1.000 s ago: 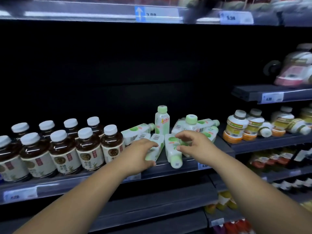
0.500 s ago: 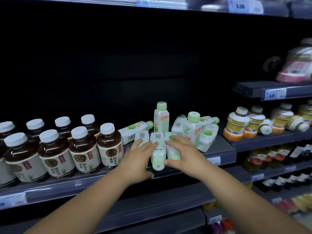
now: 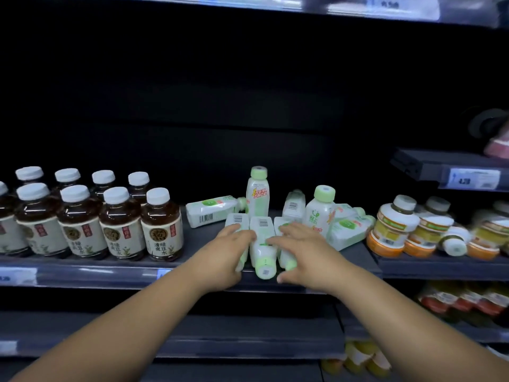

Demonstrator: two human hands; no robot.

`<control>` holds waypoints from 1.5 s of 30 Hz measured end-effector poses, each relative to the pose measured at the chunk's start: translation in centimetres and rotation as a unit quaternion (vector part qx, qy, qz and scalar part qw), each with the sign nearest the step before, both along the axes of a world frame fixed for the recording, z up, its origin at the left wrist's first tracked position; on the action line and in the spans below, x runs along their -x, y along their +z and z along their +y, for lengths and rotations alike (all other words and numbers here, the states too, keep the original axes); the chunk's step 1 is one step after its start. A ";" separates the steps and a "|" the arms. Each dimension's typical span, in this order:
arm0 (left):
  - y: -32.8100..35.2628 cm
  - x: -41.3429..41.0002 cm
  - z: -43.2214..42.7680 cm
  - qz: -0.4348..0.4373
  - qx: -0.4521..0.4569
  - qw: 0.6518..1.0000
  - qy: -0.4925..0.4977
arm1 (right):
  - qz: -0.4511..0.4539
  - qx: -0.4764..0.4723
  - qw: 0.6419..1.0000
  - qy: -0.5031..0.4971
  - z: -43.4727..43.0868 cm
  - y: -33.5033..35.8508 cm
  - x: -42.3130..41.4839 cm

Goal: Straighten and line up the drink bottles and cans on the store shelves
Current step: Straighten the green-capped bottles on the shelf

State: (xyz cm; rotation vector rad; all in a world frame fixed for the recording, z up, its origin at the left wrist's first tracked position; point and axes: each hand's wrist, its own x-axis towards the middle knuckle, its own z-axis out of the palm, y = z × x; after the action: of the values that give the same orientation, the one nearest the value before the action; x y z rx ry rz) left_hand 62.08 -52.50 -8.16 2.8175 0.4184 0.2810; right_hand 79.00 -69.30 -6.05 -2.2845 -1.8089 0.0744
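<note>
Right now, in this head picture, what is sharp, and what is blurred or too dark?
Head view: the brown tea bottles and the lying white bottles are fairly sharp; the upper price tags are smeared and unreadable; the shelf's back is almost black; the orange-based bottles at right look soft.

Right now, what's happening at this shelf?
A person is tidying green-capped white bottles on the shelf. The left hand grips the left lying bottle, the right hand grips the right lying bottle, and the middle bottle lies between them at the front edge, caps toward the camera. Behind, two upright bottles stand among tipped bottles. The brown tea bottles to the left stand in neat rows.
</note>
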 end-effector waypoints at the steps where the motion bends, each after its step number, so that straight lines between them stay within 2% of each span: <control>1: 0.6 0.0 0.1 -0.004 0.006 1.000 -0.001 | -0.012 0.003 0.999 0.033 0.2 0.3 0.1; 5: 2.9 1.3 1.1 -0.004 0.011 1.000 0.020 | -0.040 0.030 0.991 0.125 1.9 1.2 1.0; 9: 5.6 2.8 2.3 -0.028 -0.029 0.998 0.041 | -0.047 0.055 0.988 0.137 2.8 1.7 1.4; 12: 8.4 3.1 3.6 -0.035 -0.056 0.998 0.012 | -0.086 0.093 0.981 0.146 3.1 2.0 1.6; 15: 11.9 3.0 4.9 0.016 -0.084 0.996 0.007 | -0.109 0.083 0.978 0.160 3.5 2.1 1.9; 17: 13.7 2.8 5.6 0.067 -0.084 0.994 0.018 | -0.078 0.063 0.982 0.158 3.9 2.5 1.9; 21: 14.8 2.0 6.1 0.117 -0.008 0.993 -0.001 | 0.082 -0.020 0.990 0.117 5.0 4.4 1.7; 23: 14.2 1.8 6.1 0.099 0.046 0.994 0.002 | 0.151 -0.089 0.981 0.084 5.8 5.7 1.5; 26: 13.1 1.7 6.6 0.015 0.071 0.997 0.037 | 0.223 -0.151 0.963 0.016 7.0 7.3 1.1; 29: 13.0 2.0 7.3 0.002 0.102 0.994 0.048 | 0.280 -0.142 0.949 -0.024 8.2 8.1 1.0; 32: 13.5 2.2 7.5 0.031 0.133 0.990 0.016 | 0.299 -0.105 0.948 -0.008 9.1 8.7 1.5; 35: 13.9 2.0 7.8 0.050 0.129 0.990 0.009 | 0.322 -0.064 0.944 0.023 9.6 9.2 1.9; 41: 14.4 1.6 8.7 0.076 0.130 0.988 -0.026 | 0.386 -0.047 0.921 0.018 9.6 9.3 1.6; 45: 14.6 1.2 9.5 0.088 0.112 0.988 -0.057 | 0.377 -0.041 0.925 -0.003 9.3 9.9 1.8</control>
State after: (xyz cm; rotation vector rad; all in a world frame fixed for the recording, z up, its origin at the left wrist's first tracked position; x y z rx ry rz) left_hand 60.85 -43.05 6.42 2.6403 0.3042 -0.0378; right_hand 77.21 -59.97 3.87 -1.8180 -1.3514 0.7473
